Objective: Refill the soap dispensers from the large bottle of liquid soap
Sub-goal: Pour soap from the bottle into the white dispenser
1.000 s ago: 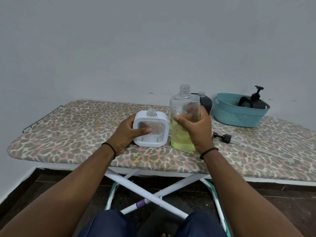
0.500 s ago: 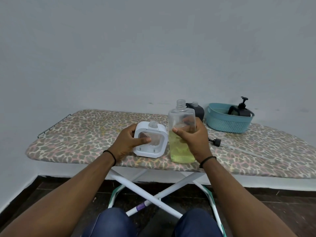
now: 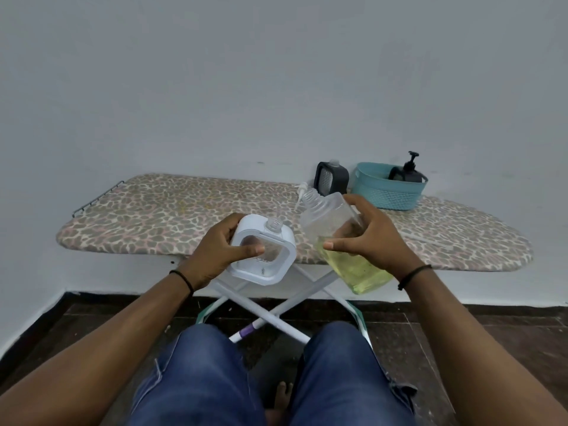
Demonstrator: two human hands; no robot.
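Basket [image 3: 388, 192] hiding pump dispenser [image 3: 410, 172] base, foot blurred

The ironing board [image 3: 153, 210] wears a leopard-spot cover in tan, grey and pink, on white legs with one purple band. The square dispenser [image 3: 264, 256] is white around a clear window. The large bottle [image 3: 332, 229] is clear, its soap pale yellow-green. A dark grey dispenser [image 3: 333, 179] stands beside a teal basket [image 3: 387, 192] holding a black pump bottle [image 3: 410, 170]. The person's jeans are blue, both wristbands black, the wall pale grey.
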